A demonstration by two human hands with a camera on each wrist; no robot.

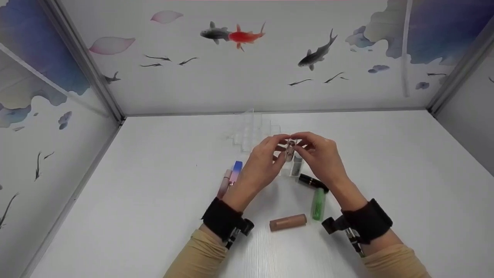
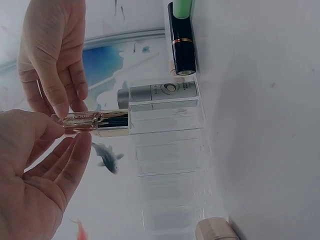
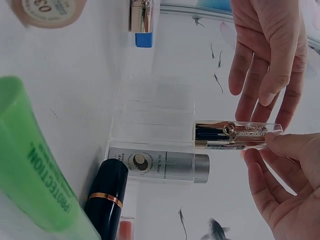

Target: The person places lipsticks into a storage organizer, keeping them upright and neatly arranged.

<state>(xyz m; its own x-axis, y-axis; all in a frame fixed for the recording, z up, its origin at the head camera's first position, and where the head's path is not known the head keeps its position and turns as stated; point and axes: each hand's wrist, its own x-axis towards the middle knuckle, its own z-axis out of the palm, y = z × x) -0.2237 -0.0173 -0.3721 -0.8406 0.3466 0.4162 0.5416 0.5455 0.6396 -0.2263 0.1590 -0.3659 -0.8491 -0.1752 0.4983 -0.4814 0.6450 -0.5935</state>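
Near the centre of the head frame, the left hand (image 1: 262, 162) and the right hand (image 1: 323, 157) meet over a clear-and-gold tube (image 1: 290, 151); thumb and fingers of each pinch its upper end; the tube is upright, its gold base at the mouth of a compartment of a clear stepped stand (image 1: 247, 133), though whether it has entered cannot be told; just beside it, a silver tube (image 1: 296, 166) stands in a compartment of the same stand.

Right of centre, below the right hand, a black tube (image 1: 308, 180) lies aslant; just beside its lower end lies a green tube (image 1: 318, 204), lettered PROTECTION in the right wrist view; at lower centre a brown tube (image 1: 288, 222) lies nearly level across the frame; left of centre, partly behind the left arm, are a blue-and-pink tube (image 1: 237, 170) and a dull pink tube (image 1: 224, 184), side by side; all rest on a white table (image 1: 154, 193); across the top, a back panel (image 1: 247, 85) shows painted fish; a black band (image 1: 222, 219) wraps the left wrist.
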